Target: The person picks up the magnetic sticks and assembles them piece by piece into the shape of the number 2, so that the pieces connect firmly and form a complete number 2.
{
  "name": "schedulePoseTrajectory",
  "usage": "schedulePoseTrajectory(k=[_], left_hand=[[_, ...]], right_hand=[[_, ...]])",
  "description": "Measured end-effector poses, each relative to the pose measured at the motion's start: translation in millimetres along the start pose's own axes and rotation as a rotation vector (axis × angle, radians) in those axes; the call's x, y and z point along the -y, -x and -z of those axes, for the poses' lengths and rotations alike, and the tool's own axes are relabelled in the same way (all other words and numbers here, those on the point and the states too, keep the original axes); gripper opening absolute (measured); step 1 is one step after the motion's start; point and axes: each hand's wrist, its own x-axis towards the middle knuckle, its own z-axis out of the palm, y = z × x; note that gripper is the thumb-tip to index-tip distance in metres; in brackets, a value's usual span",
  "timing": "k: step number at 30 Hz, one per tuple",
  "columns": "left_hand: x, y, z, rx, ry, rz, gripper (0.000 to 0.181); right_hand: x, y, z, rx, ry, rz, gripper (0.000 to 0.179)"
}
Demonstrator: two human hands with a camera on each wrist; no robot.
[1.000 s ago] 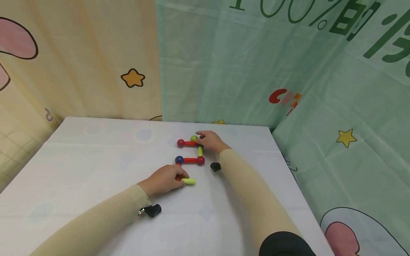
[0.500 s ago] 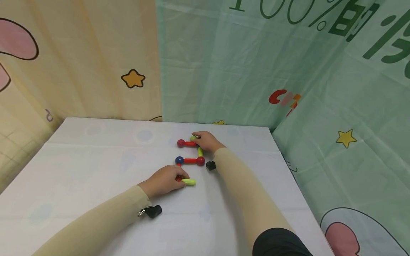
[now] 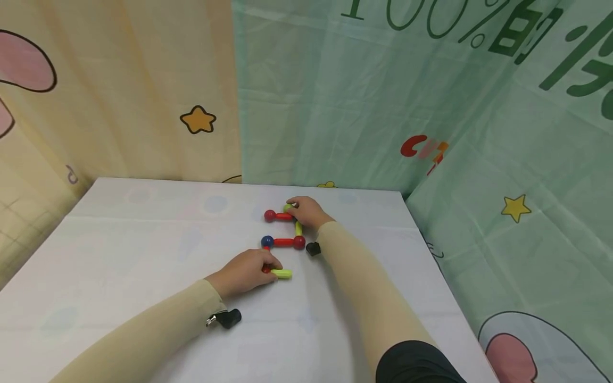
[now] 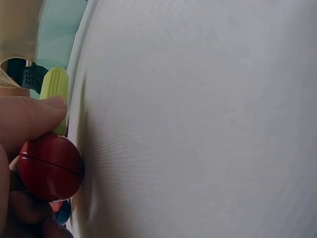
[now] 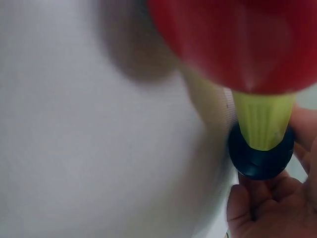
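Balls and short rods form a zigzag on the white table. My left hand grips the near red ball, its thumb lying across the yellow-green rod joined to that ball. A red rod, partly covered by this hand, leads up to a blue ball. Another red rod runs from there to a second red ball. At the far end my right hand pinches a green ball. Its fingers also curl around a dark blue ball, hidden in the head view, which meets a yellow-green rod.
Left of the right hand, a red ball sits on the end of a red rod. The white table ends at the back against printed curtains. Black wrist cameras hang below both sleeves.
My right hand has shifted slightly left, its fingertips now over the green ball, which has moved a little left too. The left hand keeps its place on the near red ball.
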Motion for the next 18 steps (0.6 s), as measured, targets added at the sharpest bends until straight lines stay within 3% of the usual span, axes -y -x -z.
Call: schedulePoseTrajectory(k=[6,11,18], left_hand=[[-1.1,1.0,-0.3,0.003,-0.006,0.004,0.019],[-1.9,0.7,0.8,0.008,-0.007,0.015,0.02],[0.8,-2.5,1.2,0.006,-0.017,0.015,0.022]], right_hand=[[-6,1.3,6,-0.071,-0.054,-0.017,0.041],[-22,6.9,15,-0.085,-0.019,-0.034,0.04],[-45,29.8,27,-0.03,0.044,-0.068,0.042]])
